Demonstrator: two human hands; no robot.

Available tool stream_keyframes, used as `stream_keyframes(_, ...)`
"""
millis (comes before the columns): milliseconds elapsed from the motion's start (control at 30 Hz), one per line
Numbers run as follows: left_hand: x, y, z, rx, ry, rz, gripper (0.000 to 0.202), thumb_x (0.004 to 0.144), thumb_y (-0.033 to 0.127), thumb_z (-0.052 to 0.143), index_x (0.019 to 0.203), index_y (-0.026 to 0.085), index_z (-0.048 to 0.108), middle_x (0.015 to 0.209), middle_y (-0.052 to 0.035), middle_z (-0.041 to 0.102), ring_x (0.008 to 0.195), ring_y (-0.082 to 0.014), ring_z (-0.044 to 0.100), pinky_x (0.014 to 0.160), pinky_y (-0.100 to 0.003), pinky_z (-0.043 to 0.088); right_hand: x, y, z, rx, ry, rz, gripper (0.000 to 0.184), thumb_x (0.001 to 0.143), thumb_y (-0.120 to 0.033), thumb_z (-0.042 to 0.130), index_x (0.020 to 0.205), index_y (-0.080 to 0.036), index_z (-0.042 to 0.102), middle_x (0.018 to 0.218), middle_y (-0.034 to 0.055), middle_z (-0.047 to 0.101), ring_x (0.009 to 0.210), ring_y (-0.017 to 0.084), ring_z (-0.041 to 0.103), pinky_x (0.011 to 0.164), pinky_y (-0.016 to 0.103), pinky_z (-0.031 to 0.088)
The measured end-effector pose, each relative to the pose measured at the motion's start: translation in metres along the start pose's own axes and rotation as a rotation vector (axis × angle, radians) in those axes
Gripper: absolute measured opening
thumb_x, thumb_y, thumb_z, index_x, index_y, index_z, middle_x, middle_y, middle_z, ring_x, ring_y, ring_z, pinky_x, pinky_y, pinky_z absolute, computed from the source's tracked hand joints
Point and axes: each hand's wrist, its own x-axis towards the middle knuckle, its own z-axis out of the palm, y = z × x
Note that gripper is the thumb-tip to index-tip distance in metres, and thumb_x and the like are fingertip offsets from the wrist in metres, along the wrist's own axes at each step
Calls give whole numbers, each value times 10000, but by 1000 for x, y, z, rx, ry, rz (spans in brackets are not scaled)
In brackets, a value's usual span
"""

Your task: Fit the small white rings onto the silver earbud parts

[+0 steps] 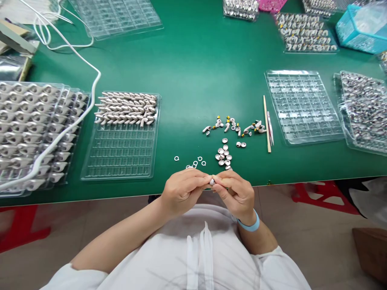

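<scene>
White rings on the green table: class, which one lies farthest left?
The single ring just beyond the left hand, lying by itself; the other rings sit loosely grouped to its right.

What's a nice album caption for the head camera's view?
Left hand and right hand pinch a tiny part at the edge of a green table, near round silvery pieces.

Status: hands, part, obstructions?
Left hand and right hand together, pinching small light-coloured part. Loose white rings and silvery caps just beyond. Nothing visibly blocking.
</scene>
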Motion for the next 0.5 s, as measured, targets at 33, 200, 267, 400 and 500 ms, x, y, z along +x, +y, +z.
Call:
stream_keyframes(33,0,0,0,-7,-1,-2,121,870,52,618,922,146,673,780,-70,761,700,-144,722,641,-245,598,0,0,0,-3,-2,-3,174,852,-93,648,964,-213,709,875,64,722,791,168,691,639,281,583)
stream_keyframes(200,1,0,-1,-38,-2,-30,124,870,58,621,925,155,674,770,-57,761,693,-142,721,640,-248,598,1,0,-1,-43,-16,-52,166,864,-117,641,980,-215,708,885,69,723,760,165,690,612,274,582)
stream_keyframes(267,1,1,-1,-43,5,-33,134,863,53,629,931,158,677,773,-50,765,698,-142,725,641,-245,596,1,-2,-1,-58,-22,-66,187,869,-106,627,1005,-210,704,891,72,720,775,164,688,619,269,582)
stream_keyframes(400,1,2,0,-45,26,-53,142,866,58,626,931,169,686,789,-42,774,703,-143,734,647,-243,593,2,-3,0,-83,-17,-66,227,870,-90,610,1040,-214,695,917,77,719,802,169,690,622,265,583)
stream_keyframes(500,0,3,1,-25,28,-70,124,866,77,635,915,174,695,790,-43,776,700,-148,737,646,-244,593,3,-4,1,-101,-7,-88,247,866,-85,609,1055,-220,693,913,72,718,766,161,687,602,258,580)
